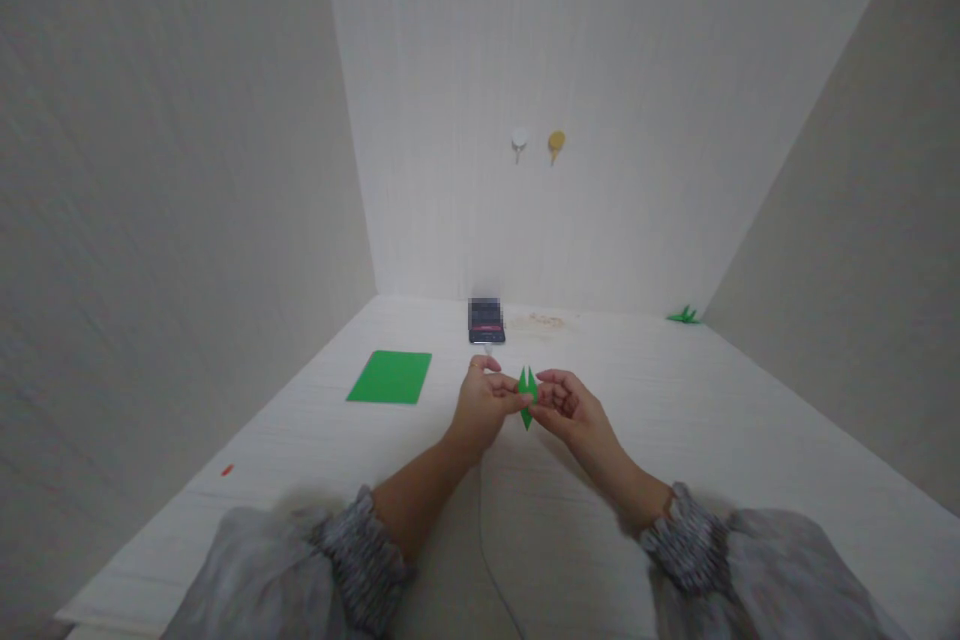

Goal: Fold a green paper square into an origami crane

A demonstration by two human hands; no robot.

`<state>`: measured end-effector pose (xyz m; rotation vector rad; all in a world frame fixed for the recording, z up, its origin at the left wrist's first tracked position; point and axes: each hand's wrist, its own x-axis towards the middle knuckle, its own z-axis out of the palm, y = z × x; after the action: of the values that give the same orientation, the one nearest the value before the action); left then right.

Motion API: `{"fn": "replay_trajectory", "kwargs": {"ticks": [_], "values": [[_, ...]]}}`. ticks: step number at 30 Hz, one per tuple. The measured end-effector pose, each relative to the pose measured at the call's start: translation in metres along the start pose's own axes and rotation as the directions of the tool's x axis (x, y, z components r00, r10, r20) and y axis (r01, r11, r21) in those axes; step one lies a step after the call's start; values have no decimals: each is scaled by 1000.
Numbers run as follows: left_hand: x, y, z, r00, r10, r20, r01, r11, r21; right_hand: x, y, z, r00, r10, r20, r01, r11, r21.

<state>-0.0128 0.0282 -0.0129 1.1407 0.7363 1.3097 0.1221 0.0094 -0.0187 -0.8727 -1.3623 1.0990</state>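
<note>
A flat green paper sheet (389, 377) lies to the left on the white table (712, 420). Our left hand (484, 405) and right hand (568, 405) both pinch the folded green paper (527, 392) between them, just above the table. We think it is light, thin and easy to squash, so soft fingertips on its side edges are best.

Your little green folded paper (527, 392) stands upright just below frame center, a narrow diamond with two pointy tips on top, pinched between your left hand (484, 405) and right hand (571, 408).
</note>
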Motion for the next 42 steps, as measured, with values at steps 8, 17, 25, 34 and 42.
{"fn": "replay_trajectory", "kwargs": {"ticks": [8,17,25,34,42], "values": [[-2,1,0,999,40,-12,-39,997,71,-2,-10,2,989,143,-48,-143,990,12],[-6,5,5,995,-63,72,67,996,-52,-4,-12,0,991,127,-49,-125,991,42],[-6,6,6,997,-81,-8,81,996,-23,-5,-14,2,991,129,-35,-128,991,26],[-8,7,6,995,-92,-33,91,995,-43,-6,-16,5,992,119,-41,-119,993,-16],[-9,7,8,996,-82,-46,79,994,-77,-6,-16,4,993,107,-55,-110,993,-41]]}}
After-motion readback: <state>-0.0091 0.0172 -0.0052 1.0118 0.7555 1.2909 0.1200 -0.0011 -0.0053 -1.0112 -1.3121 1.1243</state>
